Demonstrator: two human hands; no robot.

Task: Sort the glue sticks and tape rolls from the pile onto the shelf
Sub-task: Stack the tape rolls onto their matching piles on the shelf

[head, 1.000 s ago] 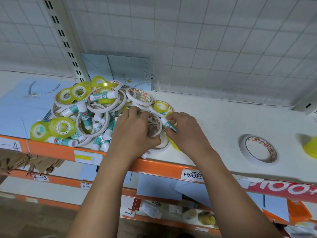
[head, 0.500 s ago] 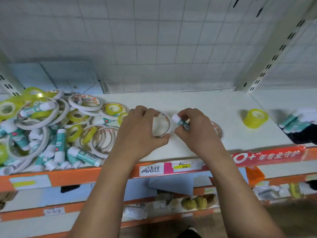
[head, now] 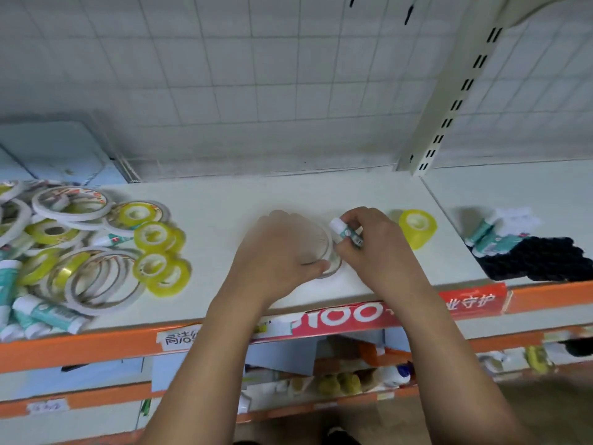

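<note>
My left hand point(head: 282, 248) grips a thin white tape roll point(head: 332, 252) low over the middle of the white shelf point(head: 288, 194); another flat roll seems to lie just under it. My right hand point(head: 369, 245) is closed on a small teal-and-white glue stick point(head: 345, 232), right beside the roll. The mixed pile point(head: 80, 248) of yellow tape rolls, white tape rolls and glue sticks lies at the shelf's left end. A lone yellow tape roll point(head: 418, 228) stands just right of my right hand. Several glue sticks point(head: 494, 239) lie further right.
An orange front rail point(head: 80, 348) with paper labels and a red banner point(head: 369, 314) edges the shelf. A cream slotted upright point(head: 449, 104) divides the back wall. A dark object point(head: 539, 258) sits beside the glue sticks. Lower shelves hold assorted goods.
Both hands carried the tape roll and glue stick rightward, away from the pile, to the shelf's middle near the lone yellow roll. The view panned right with them.
</note>
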